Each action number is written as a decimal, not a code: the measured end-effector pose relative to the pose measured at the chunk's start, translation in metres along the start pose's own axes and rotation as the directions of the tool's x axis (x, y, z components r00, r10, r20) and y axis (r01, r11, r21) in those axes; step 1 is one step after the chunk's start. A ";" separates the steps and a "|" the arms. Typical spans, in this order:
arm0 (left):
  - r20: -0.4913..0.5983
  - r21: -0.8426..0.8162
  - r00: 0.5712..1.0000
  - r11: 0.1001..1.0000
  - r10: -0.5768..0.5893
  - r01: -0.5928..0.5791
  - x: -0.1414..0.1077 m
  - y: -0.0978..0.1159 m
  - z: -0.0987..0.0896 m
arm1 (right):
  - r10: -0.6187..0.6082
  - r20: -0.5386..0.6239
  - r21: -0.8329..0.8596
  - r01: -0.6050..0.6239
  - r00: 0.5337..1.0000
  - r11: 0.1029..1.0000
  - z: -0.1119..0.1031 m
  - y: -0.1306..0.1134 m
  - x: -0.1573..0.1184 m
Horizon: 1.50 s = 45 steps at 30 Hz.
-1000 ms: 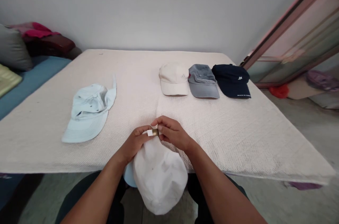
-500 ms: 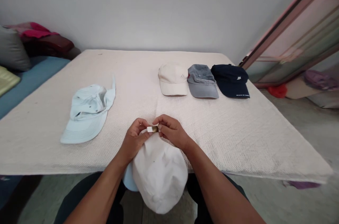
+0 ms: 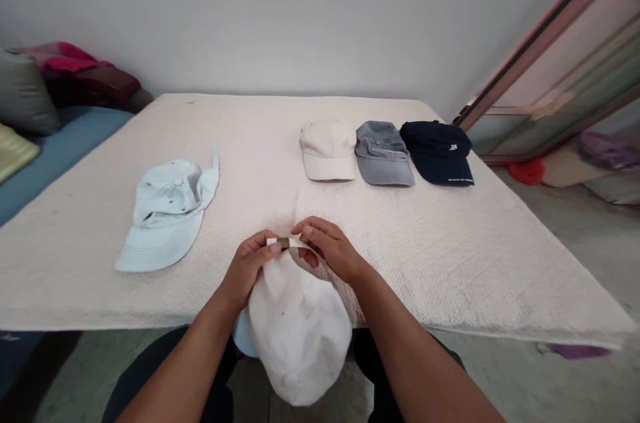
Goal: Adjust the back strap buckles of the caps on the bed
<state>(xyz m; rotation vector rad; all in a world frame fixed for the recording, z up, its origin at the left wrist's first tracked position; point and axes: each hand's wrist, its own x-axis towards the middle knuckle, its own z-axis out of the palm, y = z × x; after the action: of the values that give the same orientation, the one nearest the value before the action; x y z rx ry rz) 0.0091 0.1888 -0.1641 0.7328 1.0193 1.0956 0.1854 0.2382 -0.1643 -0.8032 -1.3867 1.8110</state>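
Note:
A white cap [image 3: 300,336] with a pale blue brim [image 3: 244,335] is held crown toward me at the table's front edge, over my lap. My left hand [image 3: 253,266] pinches its back strap beside a brass-coloured buckle [image 3: 283,243]. From the buckle the white strap [image 3: 299,244] curves right, past my right hand [image 3: 327,246]. That hand's fingers are bent and apart around the strap, without a visible pinch. Left of my hands lies a light blue cap [image 3: 167,210], its back strap loose and sticking up.
Farther back on the cloth-covered table [image 3: 240,136], a cream cap [image 3: 327,150], a grey cap [image 3: 384,153] and a navy cap [image 3: 437,151] sit in a row. Cushions [image 3: 25,96] rest at the far left. A framed glass panel [image 3: 555,76] stands at the right.
The buckle has turned and shifted slightly left with my left hand. My right fingers have come off the buckle and spread, and a length of strap now shows right of it.

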 end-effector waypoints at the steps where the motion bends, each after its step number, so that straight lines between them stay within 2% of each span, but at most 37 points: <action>1: -0.022 -0.025 1.000 1.000 0.016 -0.017 0.000 0.000 -0.001 | 0.019 0.002 0.023 -0.019 1.000 1.000 -0.002 -0.001 -0.002; 4: -0.049 -0.058 0.998 0.997 0.046 -0.049 0.000 0.001 -0.003 | 0.099 0.048 0.105 -0.104 0.994 0.989 -0.006 -0.001 -0.006; 8: 0.025 -0.029 1.000 0.999 0.019 -0.018 -0.002 0.001 -0.003 | 0.162 0.102 0.189 -0.179 0.982 0.966 -0.011 0.002 -0.008; 14: 0.079 -0.023 0.997 1.000 0.005 -0.003 -0.002 -0.001 -0.001 | 0.175 0.081 0.115 -0.183 0.981 0.976 -0.013 -0.002 -0.008; 19: 0.134 0.104 0.989 0.994 -0.055 0.041 -0.002 -0.003 0.000 | 0.148 0.084 0.050 -0.152 0.985 0.987 -0.010 -0.003 -0.010; 21: 0.128 0.135 0.990 0.990 -0.067 0.049 -0.002 -0.003 0.000 | 0.151 0.082 0.011 -0.152 0.985 0.988 -0.010 -0.003 -0.010; 27: 0.082 0.119 0.997 0.993 0.002 -0.012 -0.002 -0.004 0.000 | 0.137 0.073 -0.083 -0.131 0.988 0.988 -0.010 -0.005 -0.008; 37: 0.135 0.131 0.991 0.991 -0.009 -0.009 -0.003 -0.005 0.002 | 0.080 0.175 0.112 -0.101 0.981 0.989 -0.003 0.002 -0.005; 41: 0.082 0.128 0.996 0.992 -0.027 0.016 -0.003 -0.003 0.004 | 0.081 0.196 0.127 -0.107 0.977 0.986 -0.004 0.005 -0.003; 45: 0.026 0.158 1.000 0.987 0.006 -0.010 -0.003 -0.001 0.005 | 0.085 0.199 0.077 -0.102 0.976 0.992 -0.007 0.006 -0.002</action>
<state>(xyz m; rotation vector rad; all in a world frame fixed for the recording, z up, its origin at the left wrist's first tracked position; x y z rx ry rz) 0.0136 0.1858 -0.1626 0.8773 1.0912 1.0177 0.1914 0.2390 -0.1718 -0.6699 -1.4012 2.0549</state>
